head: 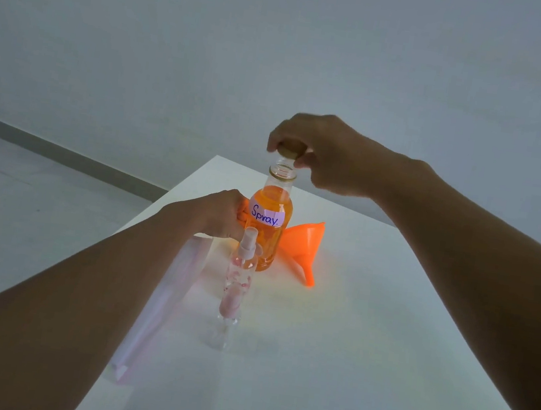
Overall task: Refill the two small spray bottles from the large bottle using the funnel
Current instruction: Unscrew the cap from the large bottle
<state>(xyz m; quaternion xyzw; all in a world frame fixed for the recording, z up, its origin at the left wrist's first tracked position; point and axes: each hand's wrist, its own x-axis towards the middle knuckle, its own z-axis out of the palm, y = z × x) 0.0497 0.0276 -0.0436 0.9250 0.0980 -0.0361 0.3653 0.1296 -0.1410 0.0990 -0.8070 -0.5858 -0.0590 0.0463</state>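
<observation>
Our left grip (223, 214) clasps the large bottle (266, 235) on the counter (384, 323), our right grip (320, 153) pinches its cap (291, 149); a jerk freeing it could topple the small spray bottle (243, 263) just in front.

Head view, the only one: I look forward and down across the white table (382, 340) from above its near side, facing its far left corner, near enough that both forearms (39, 329) span the lower frame; floor (21, 206) and wall (284, 34) beyond.
</observation>
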